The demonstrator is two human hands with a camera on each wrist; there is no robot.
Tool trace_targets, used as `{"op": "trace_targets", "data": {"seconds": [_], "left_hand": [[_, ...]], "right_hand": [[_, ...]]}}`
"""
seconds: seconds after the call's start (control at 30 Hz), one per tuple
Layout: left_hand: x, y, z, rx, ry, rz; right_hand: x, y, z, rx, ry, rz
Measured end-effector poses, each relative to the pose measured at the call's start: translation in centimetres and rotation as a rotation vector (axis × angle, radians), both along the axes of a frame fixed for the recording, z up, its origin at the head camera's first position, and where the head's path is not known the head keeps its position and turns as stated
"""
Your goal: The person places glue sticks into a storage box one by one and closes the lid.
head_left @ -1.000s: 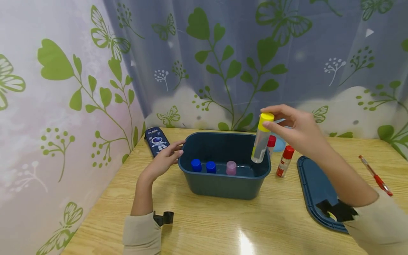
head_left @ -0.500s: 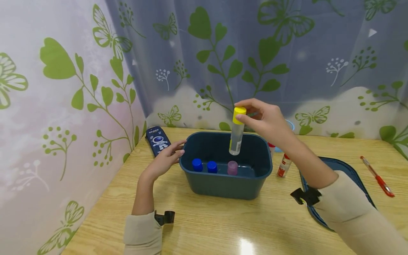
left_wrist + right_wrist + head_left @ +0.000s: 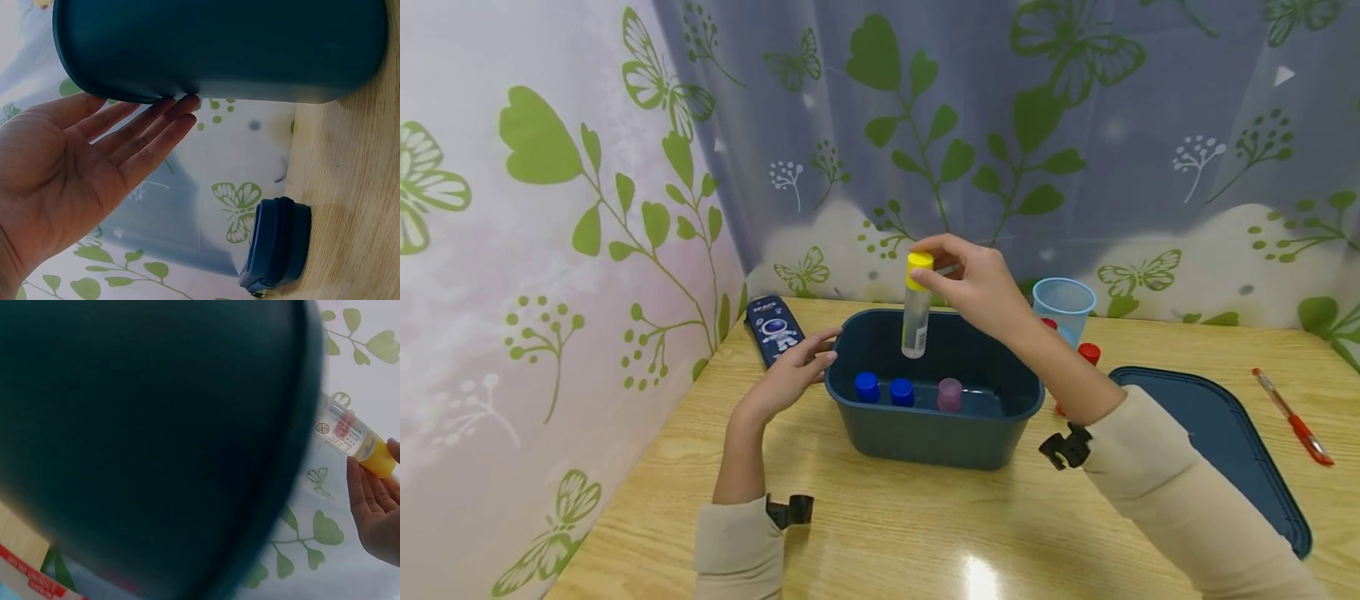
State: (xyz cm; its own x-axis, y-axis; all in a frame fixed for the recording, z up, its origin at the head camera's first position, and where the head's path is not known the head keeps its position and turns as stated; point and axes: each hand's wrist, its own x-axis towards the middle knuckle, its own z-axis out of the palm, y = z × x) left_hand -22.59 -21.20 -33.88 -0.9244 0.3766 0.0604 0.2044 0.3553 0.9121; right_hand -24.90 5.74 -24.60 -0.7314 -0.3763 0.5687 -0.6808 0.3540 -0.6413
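Note:
My right hand (image 3: 973, 283) pinches the yellow cap of a clear tube-shaped bottle (image 3: 915, 321), holding it upright above the dark teal bin (image 3: 932, 437). In the right wrist view the printed bottle (image 3: 345, 429) shows beside the bin's blurred wall (image 3: 144, 437), its yellow cap at my fingertips. Two blue-capped items (image 3: 867, 387) and a pink translucent one (image 3: 950, 395) stand inside the bin; their lower parts are hidden. My left hand (image 3: 786, 379) rests its fingers on the bin's left end. The left wrist view shows these fingers (image 3: 150, 150) nearly straight against the bin.
A navy pencil case (image 3: 772, 329) lies left of the bin. To the right are a blue translucent cup (image 3: 1063, 302), red-capped bottles (image 3: 1088, 353) partly hidden by my arm, a dark teal lid (image 3: 1213, 442) and a red pen (image 3: 1292, 417). Printed curtains enclose the wooden table.
My right hand has carried the yellow-capped bottle leftward, from the bin's right end to above its middle, uncovering the cup and more of the lid. My left hand stays on the bin.

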Motion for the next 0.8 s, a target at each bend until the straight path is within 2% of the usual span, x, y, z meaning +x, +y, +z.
{"op": "trace_targets", "data": {"seconds": [0.53,0.8], "left_hand": [[-0.1,0.0,-0.1,0.003,-0.007,0.002],[-0.1,0.0,0.0,-0.005,-0.006,0.001]], "right_hand": [[-1.9,-3.3,-3.6,0.092,-0.062,0.006],[-2.4,-4.1,-5.1,0.145,-0.169,0.023]]}}
